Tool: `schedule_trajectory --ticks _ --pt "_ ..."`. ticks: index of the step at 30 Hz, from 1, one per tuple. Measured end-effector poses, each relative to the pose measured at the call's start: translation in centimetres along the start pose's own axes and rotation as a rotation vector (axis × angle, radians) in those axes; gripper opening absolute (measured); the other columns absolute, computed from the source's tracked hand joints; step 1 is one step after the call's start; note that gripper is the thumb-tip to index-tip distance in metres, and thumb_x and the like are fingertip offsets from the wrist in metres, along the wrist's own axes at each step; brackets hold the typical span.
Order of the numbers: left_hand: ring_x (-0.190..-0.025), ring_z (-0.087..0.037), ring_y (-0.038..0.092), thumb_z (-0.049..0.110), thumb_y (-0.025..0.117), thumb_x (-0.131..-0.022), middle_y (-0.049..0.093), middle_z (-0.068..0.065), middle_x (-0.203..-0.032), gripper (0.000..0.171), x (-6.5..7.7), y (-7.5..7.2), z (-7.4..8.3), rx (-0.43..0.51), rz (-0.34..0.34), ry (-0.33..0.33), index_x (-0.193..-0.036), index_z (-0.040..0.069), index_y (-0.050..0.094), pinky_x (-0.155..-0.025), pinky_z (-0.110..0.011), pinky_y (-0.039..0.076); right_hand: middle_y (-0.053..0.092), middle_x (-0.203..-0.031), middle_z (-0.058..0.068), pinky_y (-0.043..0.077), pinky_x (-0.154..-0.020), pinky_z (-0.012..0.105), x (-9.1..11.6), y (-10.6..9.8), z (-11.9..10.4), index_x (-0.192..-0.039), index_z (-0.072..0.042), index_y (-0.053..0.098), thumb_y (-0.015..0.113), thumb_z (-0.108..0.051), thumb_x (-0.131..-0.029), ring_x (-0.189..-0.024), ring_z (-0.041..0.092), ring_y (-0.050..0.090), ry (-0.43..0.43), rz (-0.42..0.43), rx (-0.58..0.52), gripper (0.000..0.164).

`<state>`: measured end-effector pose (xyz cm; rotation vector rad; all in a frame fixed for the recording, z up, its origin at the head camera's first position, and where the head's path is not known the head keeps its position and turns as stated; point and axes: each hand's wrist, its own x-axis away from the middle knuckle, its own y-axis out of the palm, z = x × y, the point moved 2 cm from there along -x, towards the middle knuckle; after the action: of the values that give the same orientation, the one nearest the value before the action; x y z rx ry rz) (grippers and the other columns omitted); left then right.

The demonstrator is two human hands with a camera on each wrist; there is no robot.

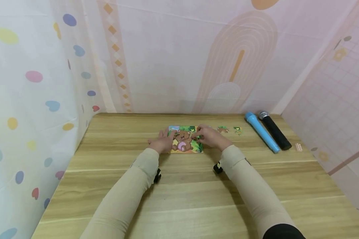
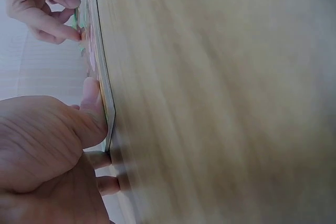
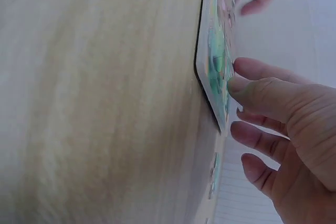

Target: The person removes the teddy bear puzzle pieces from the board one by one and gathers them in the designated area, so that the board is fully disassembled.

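Observation:
A jigsaw puzzle board with a brown bear picture lies flat on the wooden table, between both hands. My left hand rests at its left edge, fingers spread; in the left wrist view the thumb lies on the board's rim and other fingertips touch the tabletop. Over the board's right side, my right hand pinches a small puzzle piece between thumb and index finger. From the right wrist, that thumb shows right at the board's surface, with the other fingers loosely bent. The fingers hide part of the piece.
Loose puzzle pieces lie right of the board, with another small group beyond. Farther right are a blue microphone, a black microphone and a small dotted sheet. Patterned cloth hangs behind the table.

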<state>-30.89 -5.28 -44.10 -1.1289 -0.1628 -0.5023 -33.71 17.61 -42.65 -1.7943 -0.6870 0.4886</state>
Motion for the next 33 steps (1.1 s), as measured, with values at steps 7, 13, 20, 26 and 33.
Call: schedule_trajectory --ticks 7,13,20,26,33 --pt "-0.155 -0.033 -0.013 0.055 0.032 -0.108 -0.014 -0.011 -0.169 0.073 -0.3 0.3 -0.1 0.097 0.01 -0.053 -0.164 0.027 -0.005 -0.108 -0.08 -0.006 0.057 -0.119 0.015 0.054 -0.082 0.033 -0.1 0.3 0.1 -0.121 -0.01 0.075 0.071 -0.004 -0.095 -0.095 0.022 0.059 0.04 -0.021 -0.015 0.028" --pt "-0.155 -0.027 -0.013 0.071 0.027 -0.101 -0.012 -0.009 -0.17 0.09 -0.7 0.5 -0.3 0.201 0.041 -0.109 -0.163 0.018 -0.012 -0.11 -0.074 -0.015 0.06 -0.122 0.016 0.055 -0.088 0.036 -0.4 0.2 0.1 -0.124 -0.009 0.074 0.07 -0.005 -0.096 -0.103 0.025 0.062 0.043 -0.04 0.011 0.028" --pt "-0.155 -0.028 -0.013 0.07 0.028 -0.102 -0.011 -0.01 -0.17 0.089 -0.7 0.4 -0.4 0.188 0.041 -0.112 -0.163 0.018 -0.01 -0.11 -0.075 -0.014 0.063 -0.122 0.016 0.055 -0.09 0.037 -0.6 0.1 0.0 -0.124 -0.008 0.074 0.068 -0.005 -0.097 -0.107 0.027 0.063 0.031 -0.058 0.038 0.028" --pt "-0.155 -0.028 -0.012 0.071 0.026 -0.101 -0.01 -0.009 -0.17 0.089 -0.3 0.3 -0.2 0.177 0.038 -0.11 -0.163 0.018 -0.01 -0.11 -0.075 -0.012 0.063 -0.121 0.011 0.055 -0.089 0.035 -0.8 0.0 -0.4 -0.123 -0.011 0.074 0.071 -0.005 -0.095 -0.105 0.024 0.064 0.052 -0.046 0.06 0.028" --pt "-0.155 -0.03 -0.012 0.066 0.029 -0.104 -0.011 -0.007 -0.17 0.08 0.3 0.1 0.1 0.132 0.014 -0.079 -0.164 0.026 -0.006 -0.11 -0.077 -0.01 0.061 -0.124 0.012 0.055 -0.089 0.035 -0.6 0.2 -0.1 -0.128 -0.007 0.07 0.071 -0.006 -0.095 -0.105 0.025 0.064 0.076 -0.038 0.049 0.033"
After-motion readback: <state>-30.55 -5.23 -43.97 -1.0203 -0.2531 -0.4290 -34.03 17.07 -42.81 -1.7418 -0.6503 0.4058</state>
